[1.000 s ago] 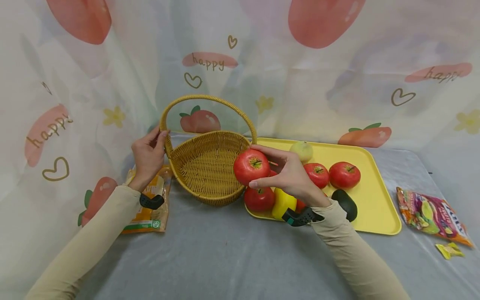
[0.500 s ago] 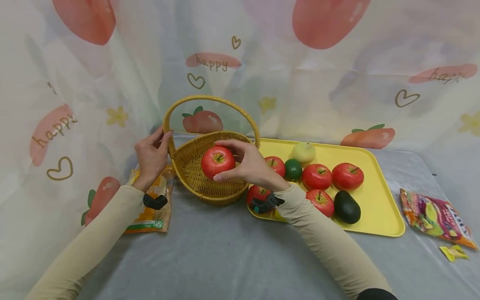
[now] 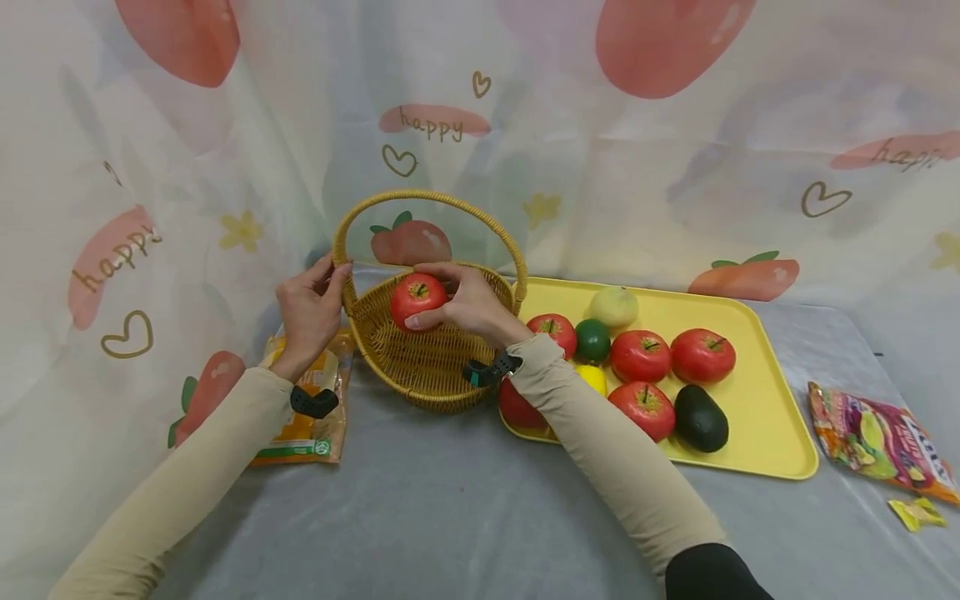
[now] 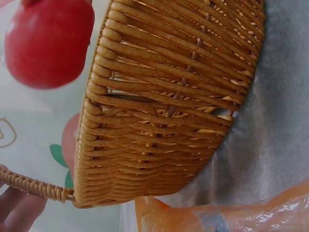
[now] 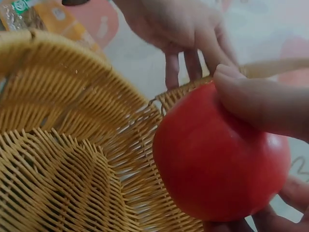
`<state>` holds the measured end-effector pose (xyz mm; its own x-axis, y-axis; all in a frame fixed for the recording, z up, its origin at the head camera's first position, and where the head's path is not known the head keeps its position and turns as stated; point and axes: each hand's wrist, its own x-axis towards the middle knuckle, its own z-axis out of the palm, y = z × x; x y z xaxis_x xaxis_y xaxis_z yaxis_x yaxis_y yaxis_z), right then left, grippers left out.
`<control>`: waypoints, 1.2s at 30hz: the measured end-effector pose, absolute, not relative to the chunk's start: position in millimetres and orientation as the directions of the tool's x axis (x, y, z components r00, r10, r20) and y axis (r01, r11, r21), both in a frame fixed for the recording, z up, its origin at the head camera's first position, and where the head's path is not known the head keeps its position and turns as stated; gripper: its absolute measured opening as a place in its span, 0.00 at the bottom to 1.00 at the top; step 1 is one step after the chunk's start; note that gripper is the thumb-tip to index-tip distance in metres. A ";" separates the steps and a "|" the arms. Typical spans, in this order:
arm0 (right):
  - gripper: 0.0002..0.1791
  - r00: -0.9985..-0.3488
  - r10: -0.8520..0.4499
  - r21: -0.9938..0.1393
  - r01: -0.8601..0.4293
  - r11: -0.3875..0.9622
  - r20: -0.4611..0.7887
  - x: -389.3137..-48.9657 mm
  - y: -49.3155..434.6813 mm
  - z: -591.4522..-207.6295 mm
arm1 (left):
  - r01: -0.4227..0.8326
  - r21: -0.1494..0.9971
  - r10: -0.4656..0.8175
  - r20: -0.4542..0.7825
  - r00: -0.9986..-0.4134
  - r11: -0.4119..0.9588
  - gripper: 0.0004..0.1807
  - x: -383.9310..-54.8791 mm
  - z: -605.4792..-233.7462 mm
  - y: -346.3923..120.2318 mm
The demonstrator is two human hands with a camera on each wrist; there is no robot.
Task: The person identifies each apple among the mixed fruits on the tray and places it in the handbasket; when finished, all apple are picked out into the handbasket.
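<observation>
A woven wicker basket [image 3: 427,358] with a tall arched handle stands on the grey cloth. At the left foot of that handle, my left hand [image 3: 309,310] pinches the handle between thumb and fingers. My right hand [image 3: 476,307] holds a red apple [image 3: 417,302] over the basket's opening, thumb on the near side and fingers behind. In the right wrist view the apple [image 5: 219,159] hangs above the woven inside, with no fruit seen in the part that shows. The left wrist view has the apple [image 4: 50,43] above the basket's rim.
A yellow tray [image 3: 757,417] on the right bears several red apples [image 3: 640,356], an avocado [image 3: 701,418], a green fruit [image 3: 592,342] and a pale round fruit [image 3: 613,307]. Farther right lie a candy bag [image 3: 881,437] and a small yellow wrapped candy [image 3: 917,513]. An orange bread bag [image 3: 303,425] lies left.
My right hand has carried the apple leftward from above the tray's left edge to over the basket. My left hand keeps its hold on the handle.
</observation>
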<state>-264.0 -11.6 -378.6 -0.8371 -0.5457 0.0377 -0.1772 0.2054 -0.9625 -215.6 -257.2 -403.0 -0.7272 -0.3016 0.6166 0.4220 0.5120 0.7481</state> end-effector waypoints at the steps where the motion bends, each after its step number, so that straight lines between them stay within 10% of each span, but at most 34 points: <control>1: 0.43 -0.842 -0.538 -0.964 -0.171 0.203 0.036 -266.8 -14.3 -380.1 | 0.423 0.745 -0.301 0.619 -0.725 0.515 0.17 -215.7 -402.3 -257.0; 36: 0.39 -0.842 -0.539 -0.931 -0.177 0.319 -0.024 -308.5 -39.2 -413.3 | 0.450 0.698 -0.260 0.661 -0.704 0.557 0.16 -217.6 -404.8 -260.4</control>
